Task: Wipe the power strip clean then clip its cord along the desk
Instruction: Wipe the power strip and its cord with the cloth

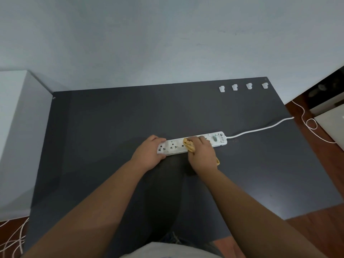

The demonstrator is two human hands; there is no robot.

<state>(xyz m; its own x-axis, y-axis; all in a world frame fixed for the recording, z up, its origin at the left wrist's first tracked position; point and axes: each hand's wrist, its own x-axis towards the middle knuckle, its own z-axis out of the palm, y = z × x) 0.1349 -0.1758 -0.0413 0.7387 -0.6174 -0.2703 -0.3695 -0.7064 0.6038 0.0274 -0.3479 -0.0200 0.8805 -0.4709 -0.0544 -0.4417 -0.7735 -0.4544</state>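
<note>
A white power strip (174, 146) lies flat on the dark grey desk (111, 127), its sockets facing up. My left hand (149, 153) grips the strip's left end, thumb on the near edge and fingers on the far edge. My right hand (202, 152) presses a bunched yellow cloth (189, 145) onto the middle of the strip. The strip's white cord (260, 129) runs from its right end to the desk's right edge and drops to the floor. Several white cable clips (242, 86) sit in a row near the desk's far right edge.
A white cabinet (16, 127) stands against the desk's left side. A pale wall runs behind the desk. Loose white cables (312, 125) lie on the wooden floor at the right, and more (13, 239) at the lower left. White furniture (331, 120) stands at the far right.
</note>
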